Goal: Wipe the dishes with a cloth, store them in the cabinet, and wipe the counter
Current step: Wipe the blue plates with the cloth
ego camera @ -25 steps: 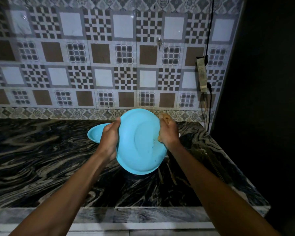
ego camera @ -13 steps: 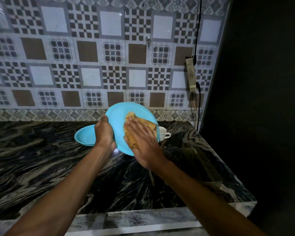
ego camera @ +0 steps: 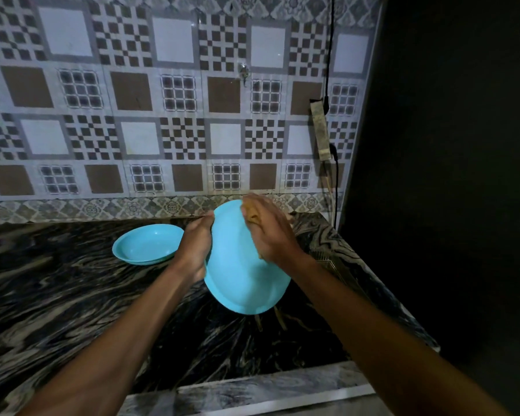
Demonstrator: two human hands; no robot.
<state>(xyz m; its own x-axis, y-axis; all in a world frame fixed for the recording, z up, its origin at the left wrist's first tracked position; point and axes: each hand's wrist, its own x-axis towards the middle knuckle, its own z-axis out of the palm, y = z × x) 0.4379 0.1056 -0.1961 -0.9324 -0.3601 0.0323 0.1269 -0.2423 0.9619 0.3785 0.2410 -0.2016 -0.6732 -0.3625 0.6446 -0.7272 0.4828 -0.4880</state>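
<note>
The blue plate (ego camera: 243, 274) has been tipped up, so its back now faces us above the counter (ego camera: 72, 295), and this side is likely getting wiped next. The left hand (ego camera: 194, 247) holds the plate's left edge, and the right hand (ego camera: 270, 232) presses the brown cloth (ego camera: 251, 213) near its top edge. Half a second ago the cloth lay flat across the plate's face; the second blue plate (ego camera: 147, 243) still sits just left of it.

Smooth plastic plate (ego camera: 240, 274), glossy marble counter (ego camera: 72, 295) (veined), glazed tiles (ego camera: 174, 115).
</note>
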